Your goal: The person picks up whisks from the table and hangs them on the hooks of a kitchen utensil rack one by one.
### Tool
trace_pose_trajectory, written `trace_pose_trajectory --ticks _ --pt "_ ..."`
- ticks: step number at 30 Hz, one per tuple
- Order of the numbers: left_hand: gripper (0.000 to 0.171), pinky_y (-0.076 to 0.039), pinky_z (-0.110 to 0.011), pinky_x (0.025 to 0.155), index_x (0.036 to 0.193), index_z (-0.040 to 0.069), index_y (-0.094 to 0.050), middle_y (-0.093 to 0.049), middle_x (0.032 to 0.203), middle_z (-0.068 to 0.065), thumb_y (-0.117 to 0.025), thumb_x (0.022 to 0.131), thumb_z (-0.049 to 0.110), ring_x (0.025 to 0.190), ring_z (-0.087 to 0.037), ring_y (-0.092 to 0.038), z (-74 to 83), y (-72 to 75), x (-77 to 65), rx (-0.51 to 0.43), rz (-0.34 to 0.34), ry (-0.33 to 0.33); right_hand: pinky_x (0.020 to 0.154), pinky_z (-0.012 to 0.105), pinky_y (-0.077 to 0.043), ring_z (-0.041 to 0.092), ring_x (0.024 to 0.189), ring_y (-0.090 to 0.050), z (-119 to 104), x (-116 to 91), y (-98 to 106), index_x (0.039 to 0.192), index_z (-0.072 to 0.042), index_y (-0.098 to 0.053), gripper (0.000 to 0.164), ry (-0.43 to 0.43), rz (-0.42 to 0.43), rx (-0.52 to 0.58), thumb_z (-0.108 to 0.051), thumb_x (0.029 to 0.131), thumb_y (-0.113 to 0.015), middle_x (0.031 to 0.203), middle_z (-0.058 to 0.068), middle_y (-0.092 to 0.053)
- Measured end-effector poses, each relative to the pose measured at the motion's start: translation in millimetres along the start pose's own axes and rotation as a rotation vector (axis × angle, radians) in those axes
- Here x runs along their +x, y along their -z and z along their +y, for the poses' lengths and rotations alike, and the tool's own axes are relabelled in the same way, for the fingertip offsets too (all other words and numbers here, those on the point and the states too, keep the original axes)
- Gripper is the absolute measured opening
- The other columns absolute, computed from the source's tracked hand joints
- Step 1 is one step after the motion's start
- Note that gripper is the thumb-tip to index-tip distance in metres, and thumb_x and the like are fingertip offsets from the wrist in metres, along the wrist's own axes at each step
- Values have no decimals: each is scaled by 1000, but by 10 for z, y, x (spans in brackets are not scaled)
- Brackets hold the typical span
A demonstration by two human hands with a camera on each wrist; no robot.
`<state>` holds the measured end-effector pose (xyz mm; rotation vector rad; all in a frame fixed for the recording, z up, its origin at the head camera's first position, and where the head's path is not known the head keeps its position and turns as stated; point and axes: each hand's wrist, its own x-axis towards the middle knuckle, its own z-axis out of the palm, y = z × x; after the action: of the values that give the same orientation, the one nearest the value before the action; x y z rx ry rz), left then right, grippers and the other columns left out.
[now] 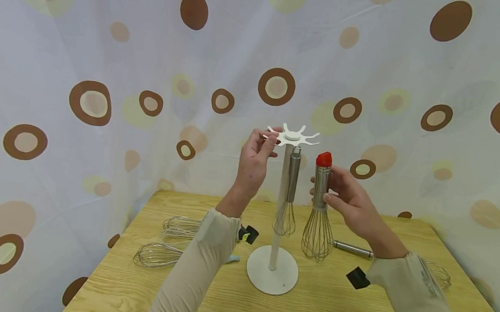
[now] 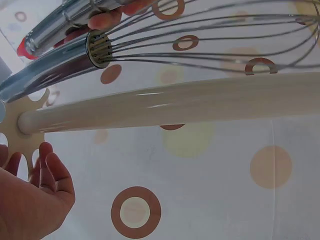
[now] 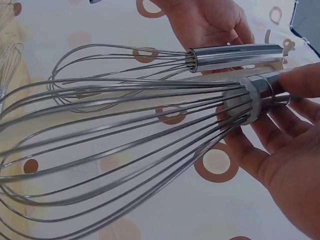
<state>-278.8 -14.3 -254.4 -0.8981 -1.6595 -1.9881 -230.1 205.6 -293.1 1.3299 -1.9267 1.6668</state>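
Observation:
A white utensil stand (image 1: pixel 280 211) rises from a round base, with a star-shaped hook top (image 1: pixel 293 136). A small steel whisk (image 1: pixel 292 188) hangs from one hook beside the pole (image 2: pixel 175 102). My left hand (image 1: pixel 270 139) is raised and pinches one arm of the hook top (image 2: pixel 20 135). My right hand (image 1: pixel 327 191) grips the steel handle of a larger whisk (image 1: pixel 318 228) with a red cap (image 1: pixel 324 159), held upright, wires down, just right of the stand. In the right wrist view its wires (image 3: pixel 125 135) fill the frame, with the hanging whisk (image 3: pixel 235 57) behind.
Two more whisks (image 1: pixel 180 226) (image 1: pixel 158 255) lie on the wooden table (image 1: pixel 309 305) at the left. Another whisk (image 1: pixel 352 249) lies at the right, partly behind my right forearm. A dotted white curtain (image 1: pixel 108 68) hangs close behind the table.

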Motion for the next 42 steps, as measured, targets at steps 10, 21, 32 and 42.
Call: trace_pose_trajectory --ticks 10,21,32,42 --pt "16 -46 -31 82 106 -6 -47 -55 128 -18 -43 101 8 99 -13 -53 -12 -2 -3 0 -5 -8 82 26 -50 20 107 -58 -47 139 -28 140 3 -34 52 -2 6 54 20 90 -37 124 11 -55" --pt "16 -45 -27 80 107 -6 -47 -55 128 -17 -43 101 9 102 -20 -54 -9 -6 -6 9 -6 -8 83 26 -50 18 106 -59 -40 201 -32 141 2 -34 51 -21 22 61 16 93 -38 125 7 -54" --pt "18 -45 -25 80 109 -6 -47 -54 129 -17 -42 101 9 102 -19 -53 1 -12 -7 19 -18 1 84 27 -50 20 106 -58 27 205 -27 142 1 -33 48 -51 5 67 12 95 -38 124 10 -53" --pt "18 -45 -26 80 109 -6 -47 -54 131 -16 -42 102 9 105 -21 -54 6 -8 8 25 -38 19 83 26 -49 20 107 -58 96 190 -57 139 2 -34 44 -65 12 73 9 97 -39 124 15 -52"
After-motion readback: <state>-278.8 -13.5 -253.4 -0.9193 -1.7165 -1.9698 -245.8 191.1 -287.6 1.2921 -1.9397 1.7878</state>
